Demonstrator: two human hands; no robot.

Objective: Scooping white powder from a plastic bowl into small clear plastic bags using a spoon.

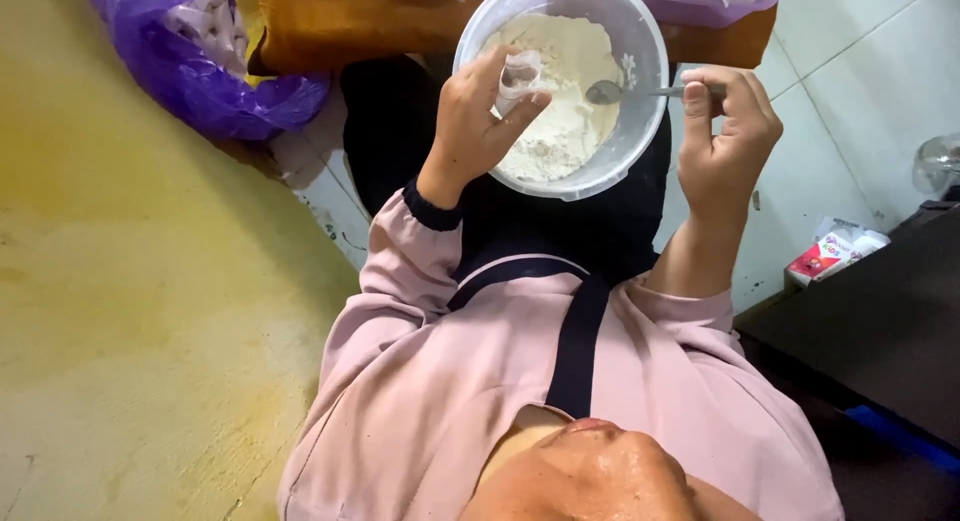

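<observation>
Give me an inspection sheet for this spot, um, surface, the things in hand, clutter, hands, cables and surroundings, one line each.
Surface: brown table at the top of the view, partly covered.
Things in hand: clear plastic bowl of white powder on the lap; small clear packet; metal spoon, bowl end over the powder.
Clutter: purple plastic bag with white contents at the table's edge; small red and white packet on the floor.
Hands: left hand pinches the small clear packet over the bowl; right hand holds the spoon by its handle.
Cables: nothing seen.
Surroundings: yellow wall on one side, white tiled floor, dark furniture on the other.
</observation>
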